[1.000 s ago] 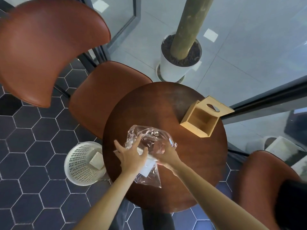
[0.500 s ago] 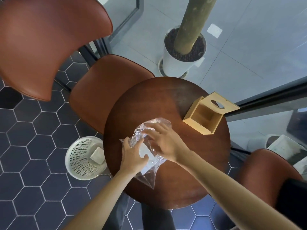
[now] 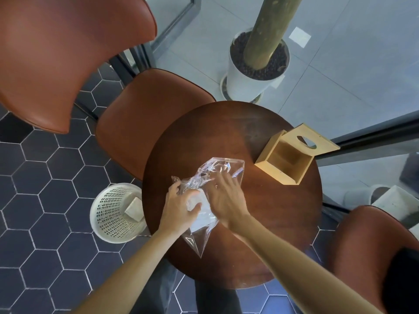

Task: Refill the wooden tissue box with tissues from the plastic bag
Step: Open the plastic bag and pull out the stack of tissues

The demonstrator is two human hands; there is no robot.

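- Your left hand [image 3: 180, 210] grips the tissues [image 3: 200, 208] through the plastic bag [image 3: 213, 175] on the table [image 3: 260, 223].
- Your right hand [image 3: 226, 200] lies over the bag; its grip cannot be told.
- The wooden tissue box [image 3: 286, 159] lies open, well apart.

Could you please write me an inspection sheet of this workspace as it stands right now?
Surface: round dark wooden table, bare apart from the job's things.
Job's things: clear plastic bag lying crumpled on the table with white tissues inside; wooden tissue box open and empty, its lid off to the far side.
Clutter: nothing seen on the table.
Grippers: left hand grips the bag and tissues; right hand on the bag, blurred, grip unclear.
Cables: nothing seen.
Surroundings: brown chairs, white waste basket on the floor, potted plant.
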